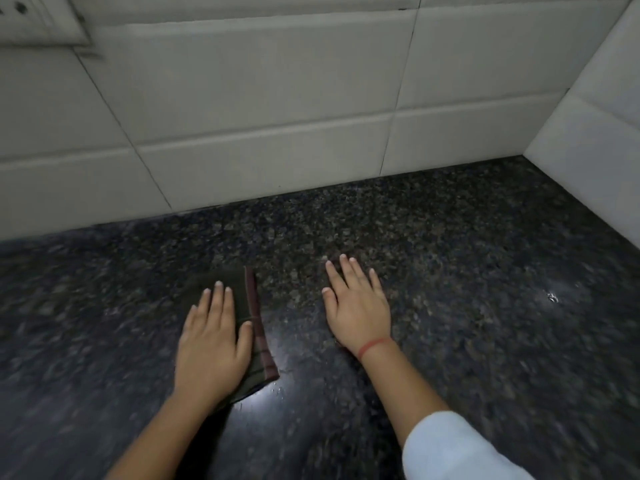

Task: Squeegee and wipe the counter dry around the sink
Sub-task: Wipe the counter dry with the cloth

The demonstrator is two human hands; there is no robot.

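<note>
A dark speckled granite counter [450, 271] fills the lower view. My left hand [214, 341] lies flat, palm down, on a folded dark green cloth [254, 323] with a reddish-brown striped edge, pressing it onto the counter. My right hand [356, 306] rests flat on the bare counter to the right of the cloth, fingers spread, holding nothing; a red thread circles its wrist. A wet sheen with small droplets [273, 389] shows just in front of the cloth. No squeegee or sink is in view.
A white tiled wall [277, 116] runs along the counter's back edge and meets a side wall [595, 133] in the right corner. A socket plate [38, 19] sits at the top left. A small bright wet spot [552, 296] lies at the right.
</note>
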